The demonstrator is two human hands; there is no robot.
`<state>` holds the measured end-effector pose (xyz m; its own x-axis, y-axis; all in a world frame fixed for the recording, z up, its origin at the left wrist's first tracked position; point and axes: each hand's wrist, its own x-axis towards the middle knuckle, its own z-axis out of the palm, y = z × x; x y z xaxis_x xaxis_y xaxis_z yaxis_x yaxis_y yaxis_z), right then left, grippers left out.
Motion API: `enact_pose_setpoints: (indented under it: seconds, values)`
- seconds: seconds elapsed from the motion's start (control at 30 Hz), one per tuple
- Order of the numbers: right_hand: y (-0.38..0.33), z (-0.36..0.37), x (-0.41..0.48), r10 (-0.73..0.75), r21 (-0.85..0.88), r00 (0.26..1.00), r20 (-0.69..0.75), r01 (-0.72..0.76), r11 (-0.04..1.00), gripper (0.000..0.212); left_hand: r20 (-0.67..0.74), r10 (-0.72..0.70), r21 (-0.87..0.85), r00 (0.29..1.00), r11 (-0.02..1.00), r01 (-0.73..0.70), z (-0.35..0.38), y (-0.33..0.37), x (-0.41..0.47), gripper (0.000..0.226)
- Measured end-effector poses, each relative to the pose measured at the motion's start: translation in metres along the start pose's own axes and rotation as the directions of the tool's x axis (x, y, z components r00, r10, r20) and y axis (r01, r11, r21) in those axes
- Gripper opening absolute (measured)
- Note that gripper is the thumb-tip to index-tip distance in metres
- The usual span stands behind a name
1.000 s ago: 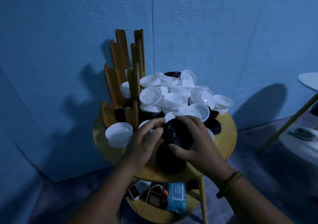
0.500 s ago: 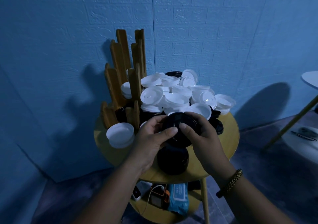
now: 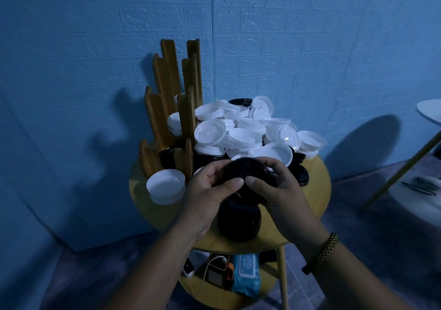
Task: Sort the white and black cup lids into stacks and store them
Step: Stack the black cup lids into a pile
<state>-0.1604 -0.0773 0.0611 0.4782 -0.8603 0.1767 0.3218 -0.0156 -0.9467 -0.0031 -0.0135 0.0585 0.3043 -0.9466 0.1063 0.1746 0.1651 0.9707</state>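
My left hand (image 3: 207, 190) and my right hand (image 3: 276, 188) both grip a black lid (image 3: 248, 173), held tilted above a stack of black lids (image 3: 238, 221) at the front of the round wooden table (image 3: 317, 190). Thumbs lie across the lid's near face. Behind it rises a loose heap of white lids (image 3: 238, 133), with a few black lids (image 3: 301, 178) at its right foot. A short stack of white lids (image 3: 165, 187) stands at the front left. A wooden slatted rack (image 3: 167, 109) at the back left holds white and black lids between its slats.
A blue brick-pattern wall stands close behind the table. The lower shelf (image 3: 214, 297) carries a wipes pack (image 3: 245, 271) and small electronic devices with a cable. At the right edge a white table (image 3: 429, 111) on a slanted leg stands over a white stool with dark tools.
Both hands lifted the black lid up off the black stack and tilted its face toward me; the thumbs came together on its near side. The camera view shifted slightly.
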Motion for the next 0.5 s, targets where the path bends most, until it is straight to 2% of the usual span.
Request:
enact_pose_setpoints:
  seconds: [0.27,0.4,0.5]
  values:
    - [-0.003,-0.003,-0.001,0.024,-0.059,0.999,-0.030,-0.025,0.998,0.035,0.000,-0.031,0.064,1.000,0.998,0.030,-0.002,-0.002,0.001,0.044]
    - [-0.002,0.000,-0.003,0.067,-0.020,0.997,-0.035,-0.068,0.998,0.036,0.039,-0.110,-0.015,0.993,0.994,0.110,-0.007,0.000,0.003,0.053]
    - [0.001,0.000,-0.003,0.091,-0.030,0.995,-0.035,-0.092,0.995,0.036,0.040,-0.091,0.040,0.995,0.995,0.090,-0.010,0.001,0.004,0.041]
